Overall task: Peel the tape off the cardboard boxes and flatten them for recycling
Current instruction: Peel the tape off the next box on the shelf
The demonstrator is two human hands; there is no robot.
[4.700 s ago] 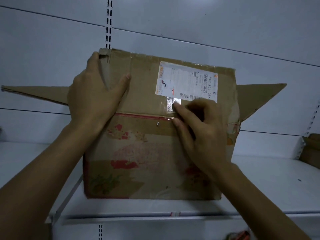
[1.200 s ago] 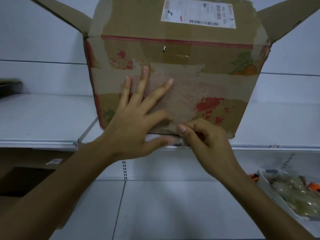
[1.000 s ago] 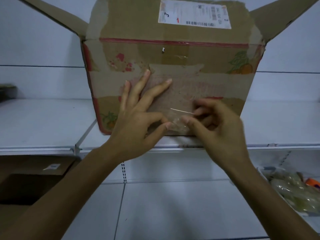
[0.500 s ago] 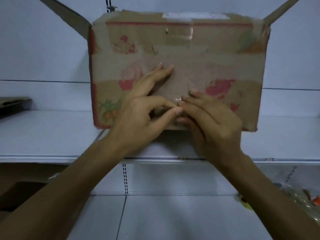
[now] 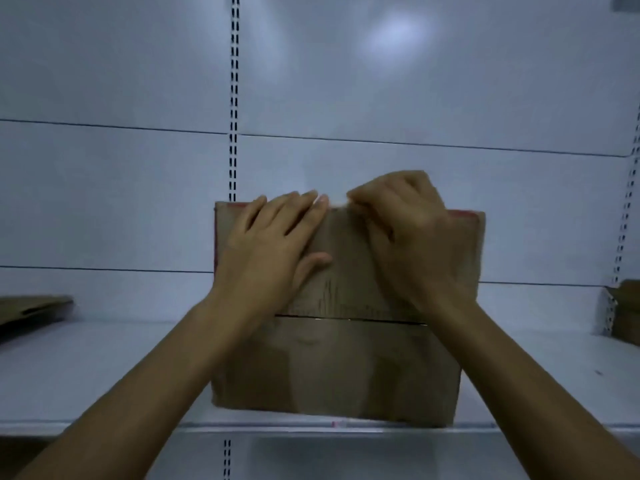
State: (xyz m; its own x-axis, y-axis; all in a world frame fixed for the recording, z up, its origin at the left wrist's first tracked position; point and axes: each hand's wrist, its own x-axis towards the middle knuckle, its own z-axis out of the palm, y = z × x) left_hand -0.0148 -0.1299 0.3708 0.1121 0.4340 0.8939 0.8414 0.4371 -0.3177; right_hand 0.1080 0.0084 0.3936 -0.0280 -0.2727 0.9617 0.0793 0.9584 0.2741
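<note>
Cardboard box (image 5: 339, 368): my landmark. It sits on the white shelf (image 5: 104, 358) with one broad brown face towards me and a dark seam (image 5: 349, 318) across the middle of that face.
Step in hand: I judge it to be stripping the tape (image 5: 337, 203) from the box's top edge. To do it well I would pull low and slow, back along the edge rather than up and away. That way the strip should come off whole without tearing the paper skin.
Left of the box: a flat piece of cardboard (image 5: 31, 311) lies on the shelf, well apart.
Left hand (image 5: 273, 244): spread on the upper left of the box's face. The fingers are straight and hold nothing, with the tips at the top edge and the thumb lower down. I read it as bracing the box.
Tape, against the fingers: a pale, blurred scrap at the middle of the box's top edge, just beside the left fingertips. I cannot tell how much of it is stuck down.
Right hand (image 5: 415, 244): on the upper right of the box, with the fingers curled tight. Thumb and forefinger appear to pinch the scrap, though blur hides the contact itself.
Right of the box: more cardboard (image 5: 627, 317), well apart.
</note>
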